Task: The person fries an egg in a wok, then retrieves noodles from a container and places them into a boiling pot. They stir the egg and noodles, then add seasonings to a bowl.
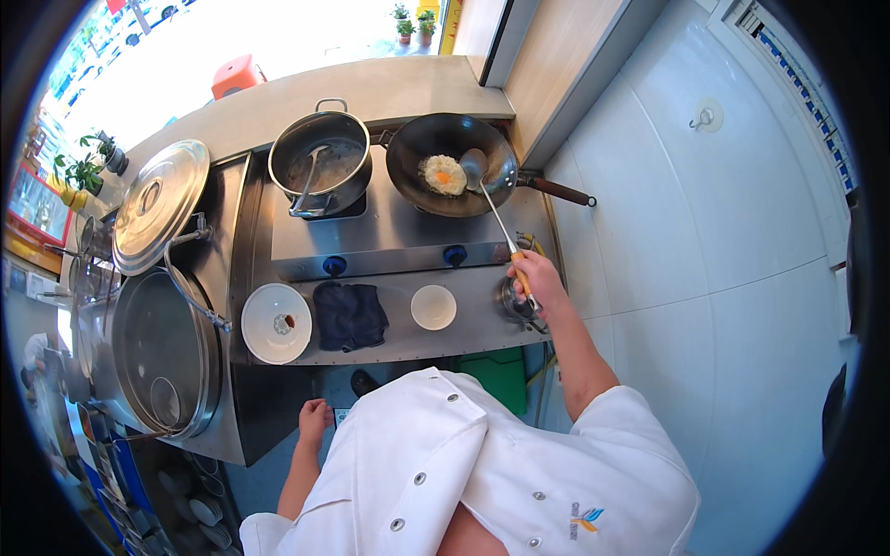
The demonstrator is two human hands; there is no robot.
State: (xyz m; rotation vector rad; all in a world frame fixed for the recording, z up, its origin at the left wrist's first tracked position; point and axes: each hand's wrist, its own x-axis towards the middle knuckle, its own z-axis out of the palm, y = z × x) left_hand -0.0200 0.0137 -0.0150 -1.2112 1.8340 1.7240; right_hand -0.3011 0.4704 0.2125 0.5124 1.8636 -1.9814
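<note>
My right hand grips the wooden handle of a metal wok ladle. The ladle's bowl rests inside a dark wok, just right of a frying egg with an orange yolk. The wok stands on the right burner of a steel gas stove, its brown handle pointing right. On the left burner, a steel pot holds liquid and a metal ladle. My left hand hangs beside my body, below the counter edge, its fingers curled; whether they close fully I cannot tell.
On the steel counter lie a white plate, a folded dark cloth and a white bowl. To the left stand a large round vat, a big metal lid and a faucet hose. A tiled wall rises at right.
</note>
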